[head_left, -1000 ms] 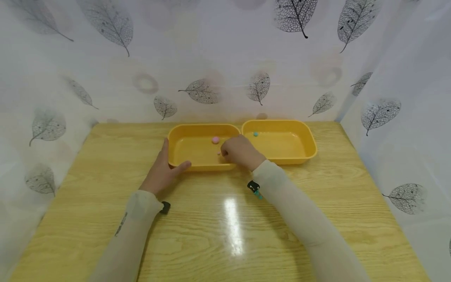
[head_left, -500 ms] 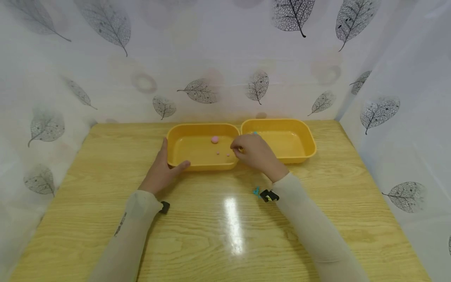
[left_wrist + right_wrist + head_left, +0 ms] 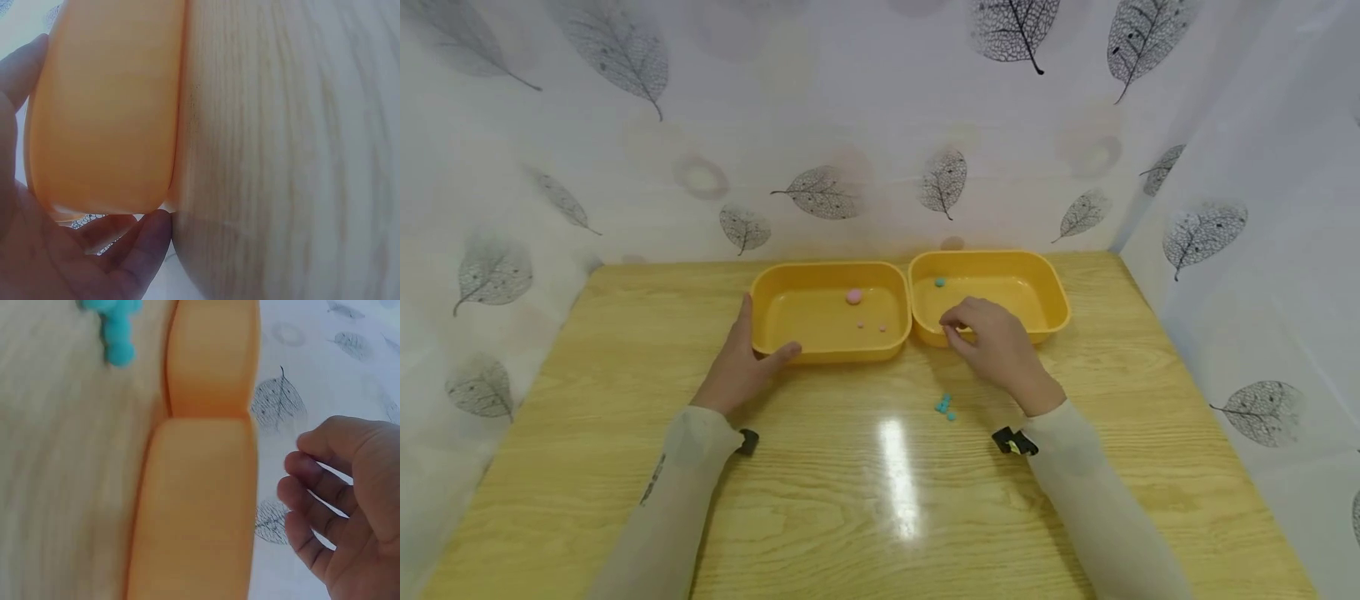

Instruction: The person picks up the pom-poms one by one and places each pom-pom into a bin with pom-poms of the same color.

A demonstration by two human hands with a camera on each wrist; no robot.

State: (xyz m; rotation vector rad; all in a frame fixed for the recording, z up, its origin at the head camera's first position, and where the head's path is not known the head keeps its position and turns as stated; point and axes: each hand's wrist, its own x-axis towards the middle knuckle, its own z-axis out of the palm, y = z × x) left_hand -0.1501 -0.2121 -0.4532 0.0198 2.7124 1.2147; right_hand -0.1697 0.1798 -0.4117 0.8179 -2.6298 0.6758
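Two yellow plastic trays stand side by side on the wooden table. My left hand (image 3: 735,364) holds the left end of the left tray (image 3: 827,357), thumb on its front wall and fingers at its end. In that tray lie a larger pink ball (image 3: 853,296) and two tiny pink bits (image 3: 882,327). My right hand (image 3: 996,343) is over the front rim of the right tray (image 3: 1060,312), fingers loosely curled, with nothing visible between them. One small teal ball (image 3: 940,282) sits in the right tray. Several teal balls (image 3: 943,407) lie clustered on the table in front.
A pale sheet with leaf prints (image 3: 820,192) hangs behind the table (image 3: 820,500) and along its sides. Both trays stand near the table's back edge. A black wrist strap piece (image 3: 1015,442) shows at my right cuff.
My right hand has moved right, from inside the left tray to the right tray's front rim. A second tiny pink bit and the teal cluster are now uncovered. My left hand stays.
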